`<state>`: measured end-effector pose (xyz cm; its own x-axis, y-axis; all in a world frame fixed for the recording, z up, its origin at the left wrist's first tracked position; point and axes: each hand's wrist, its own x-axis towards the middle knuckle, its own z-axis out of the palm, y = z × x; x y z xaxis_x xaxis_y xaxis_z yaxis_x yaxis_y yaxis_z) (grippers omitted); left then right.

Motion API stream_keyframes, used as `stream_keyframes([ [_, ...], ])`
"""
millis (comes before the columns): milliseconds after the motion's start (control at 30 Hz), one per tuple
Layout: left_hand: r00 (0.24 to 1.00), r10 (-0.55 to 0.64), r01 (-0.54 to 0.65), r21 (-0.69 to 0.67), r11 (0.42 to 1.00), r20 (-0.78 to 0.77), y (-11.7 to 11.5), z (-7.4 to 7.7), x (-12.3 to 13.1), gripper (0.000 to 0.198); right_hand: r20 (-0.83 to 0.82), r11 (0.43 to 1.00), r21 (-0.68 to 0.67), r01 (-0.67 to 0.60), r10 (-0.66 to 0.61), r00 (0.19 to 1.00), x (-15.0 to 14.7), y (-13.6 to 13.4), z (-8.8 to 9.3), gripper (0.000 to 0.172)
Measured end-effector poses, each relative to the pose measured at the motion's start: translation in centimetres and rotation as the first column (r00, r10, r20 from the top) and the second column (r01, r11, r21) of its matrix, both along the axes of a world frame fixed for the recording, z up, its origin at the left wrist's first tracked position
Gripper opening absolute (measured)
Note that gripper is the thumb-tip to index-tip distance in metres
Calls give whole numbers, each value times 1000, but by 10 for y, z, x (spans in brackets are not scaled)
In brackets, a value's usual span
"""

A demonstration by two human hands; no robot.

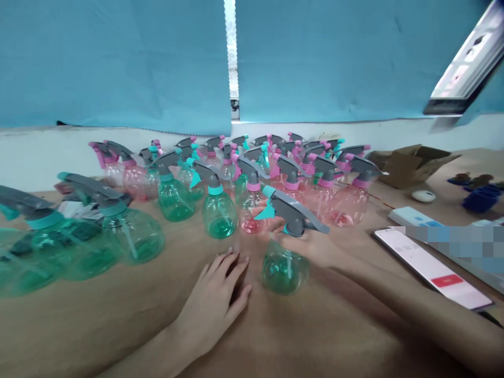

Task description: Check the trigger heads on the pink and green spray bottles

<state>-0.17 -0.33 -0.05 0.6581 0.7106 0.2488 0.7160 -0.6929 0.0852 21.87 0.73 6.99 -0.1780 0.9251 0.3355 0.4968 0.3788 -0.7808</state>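
Observation:
My right hand [315, 245] is at the neck of a green-tinted spray bottle [284, 270] with a grey and teal spray head. The thumb side crosses the neck, and the other fingers pass behind the head, partly hidden. That bottle stands in front of the others, with a little green showing at its base. My left hand [216, 294] lies palm down on the brown tabletop [252, 341], fingers loosely apart and holding nothing, just left of the bottle. Close behind stand another green spray bottle [219, 215] and a pink-collared clear spray bottle [252, 210].
Several pink spray bottles [346, 202] crowd toward the wall. More green bottles [134, 233] stand at the left. To the right lie a lit phone [429, 268], a white box [413, 216], a white mouse-like object [423, 196], an open carton [409, 168] and blue objects [482, 198].

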Motion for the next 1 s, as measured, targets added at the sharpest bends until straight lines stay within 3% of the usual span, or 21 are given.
stream_keyframes([
  [167, 1000, -6, 6, 14, 1000, 4, 0, -2, -1, 39, -56, 998, -69, -13, 9, 998, 0, 1, -3, 13],
  [400, 1000, -2, 2, 9, 1000, 6, 1, -1, -1, 39, -126, 992, -123, -25, 9, 992, 4, 2, -5, 5],
  [1000, 1000, 3, -2, -21, 1000, 13, -2, 3, 1, 38, -164, 986, -153, -66, 41, 986, 5, 0, -5, 6],
])
